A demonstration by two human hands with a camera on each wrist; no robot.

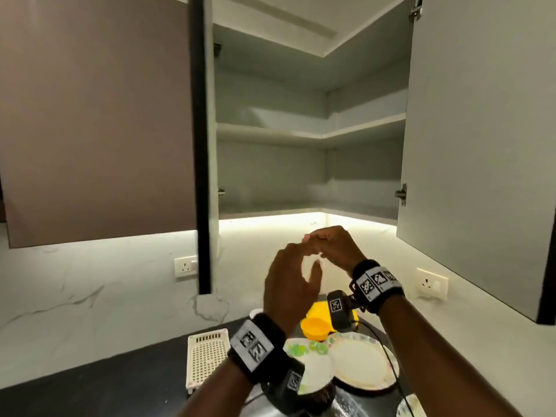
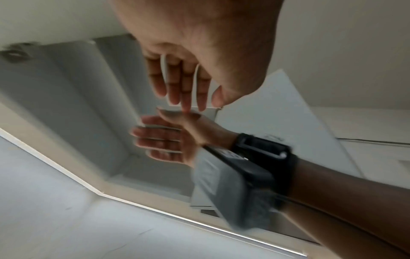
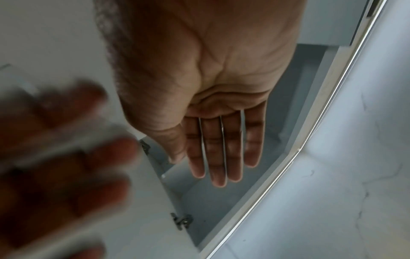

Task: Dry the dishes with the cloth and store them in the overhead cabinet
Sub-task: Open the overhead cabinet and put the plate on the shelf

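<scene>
Fingers [image 1: 313,275] of my left hand [image 1: 288,284] stand straight and slightly apart in the head view, raised palm-right below the open overhead cabinet [image 1: 270,133], holding nothing; my right hand [image 1: 331,248] sits just above and beside it, its fingers bent over toward the left one, and whether they touch I cannot tell through the blur; down on the dark tabletop [image 1: 120,377] lie the plates [image 1: 361,362], a yellow bowl [image 1: 316,328] and a white slotted basket [image 1: 206,356], well below both hands; I see no cloth there.

From the left wrist, my left hand [image 2: 188,70] hangs with fingers straight and loosely spread, their tips just meeting the thumb side of my right hand [image 2: 168,138], whose fingers lie flat and together, empty.

From the right wrist, my right hand [image 3: 210,105] shows an open palm, fingers extended side by side; my left hand [image 3: 62,157] is a blur at the lower left.
</scene>
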